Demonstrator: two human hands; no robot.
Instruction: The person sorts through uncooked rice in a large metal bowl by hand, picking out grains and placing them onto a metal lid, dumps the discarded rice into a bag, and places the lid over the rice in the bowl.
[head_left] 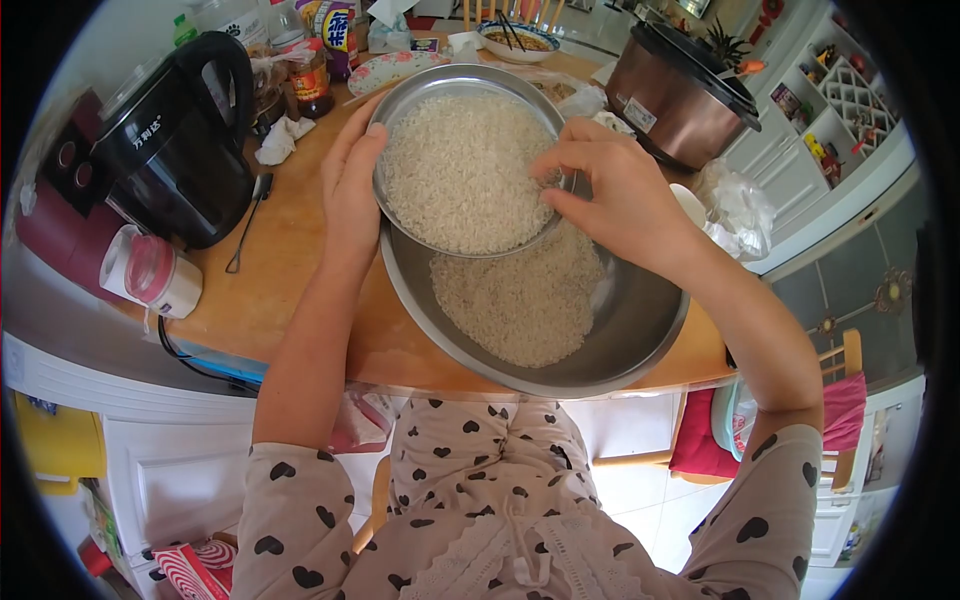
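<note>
A shallow round metal dish full of white rice is held up by my left hand, its thumb over the left rim and its fingers around the outside. At the dish's right side, my right hand has thumb and fingertips pinched together over the edge of the rice. What lies between those fingertips is too small to make out. Below the dish, a wide steel bowl stands near the table's front edge, with more rice spread on its bottom. The dish hides the bowl's far part.
A black kettle and a white jar with a pink lid stand left on the wooden table. A rice cooker and a plastic bag are at right. Behind are a sauce bottle and a patterned plate.
</note>
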